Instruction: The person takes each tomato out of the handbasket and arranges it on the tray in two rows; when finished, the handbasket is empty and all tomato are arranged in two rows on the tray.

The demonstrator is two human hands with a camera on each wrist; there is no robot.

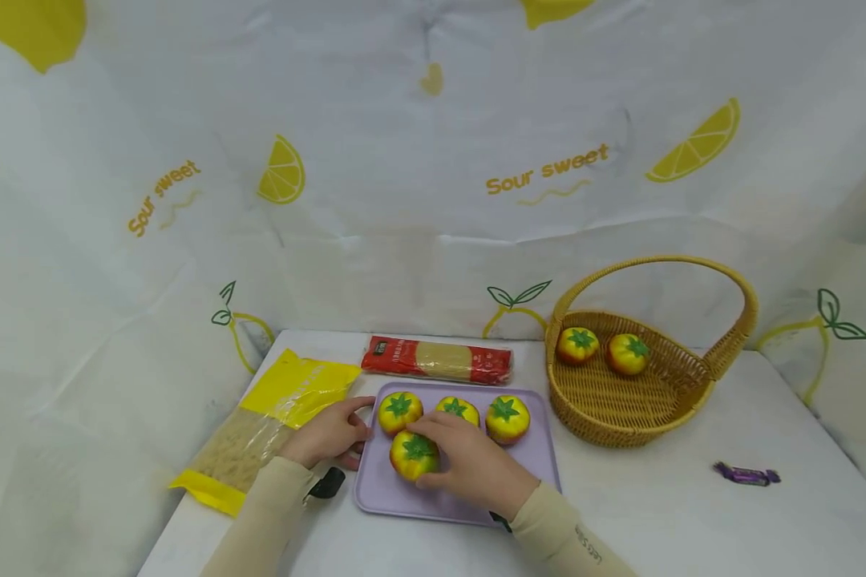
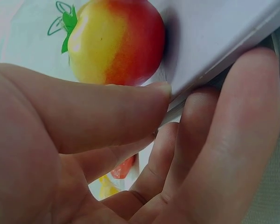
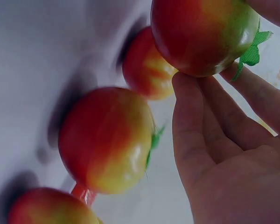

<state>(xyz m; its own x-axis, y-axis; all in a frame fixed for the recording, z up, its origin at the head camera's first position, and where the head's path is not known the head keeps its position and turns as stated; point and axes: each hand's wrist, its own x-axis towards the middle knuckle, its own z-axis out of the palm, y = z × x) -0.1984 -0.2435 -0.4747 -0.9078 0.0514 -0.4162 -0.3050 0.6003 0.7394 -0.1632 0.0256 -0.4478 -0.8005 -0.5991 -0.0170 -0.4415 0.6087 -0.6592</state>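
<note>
On the purple tray point(image 1: 397, 498) stand several red-and-yellow tomatoes with green leaf tops. My right hand point(image 1: 479, 466) holds the front tomato point(image 1: 411, 457) between thumb and fingers; in the right wrist view this held tomato point(image 3: 200, 35) appears above the fingertips. Behind it are a left tomato point(image 1: 398, 412), a middle tomato point(image 1: 458, 407) partly covered by my right hand, and a right tomato point(image 1: 507, 420). My left hand point(image 1: 330, 433) grips the tray's left edge. The left wrist view shows its thumb point(image 2: 116, 114) at the tray rim point(image 2: 224, 60), with fingers curled below.
A wicker basket point(image 1: 624, 437) with a tall handle holds two tomatoes at the right. Behind the tray lies a red noodle packet point(image 1: 440, 361). A yellow bag point(image 1: 267, 425) lies to the left, partly behind my left hand. A purple wrapped candy point(image 1: 746, 474) is at far right.
</note>
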